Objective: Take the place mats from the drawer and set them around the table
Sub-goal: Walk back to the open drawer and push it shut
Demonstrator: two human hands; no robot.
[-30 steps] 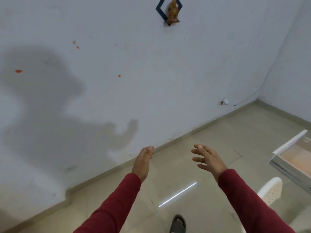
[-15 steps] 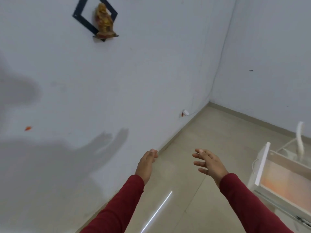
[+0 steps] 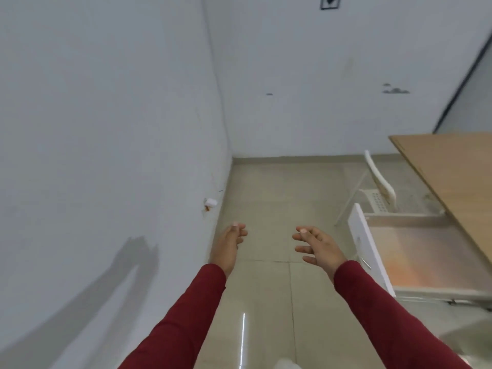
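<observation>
In the head view the whole frame is smeared by motion, and the wooden surface is cut off by the right edge, so only one corner shows. Below that corner the open drawer stands pulled out, its white front facing the hands; its inside shows only an orange-tinted blur, and whether place mats lie there cannot be told. The right hand hangs just left of the drawer front, fingers spread and loosely bent, holding nothing. The left hand hangs farther left of the drawer, near the wall, fingers relaxed and empty. A white chair stands beyond the drawer.
</observation>
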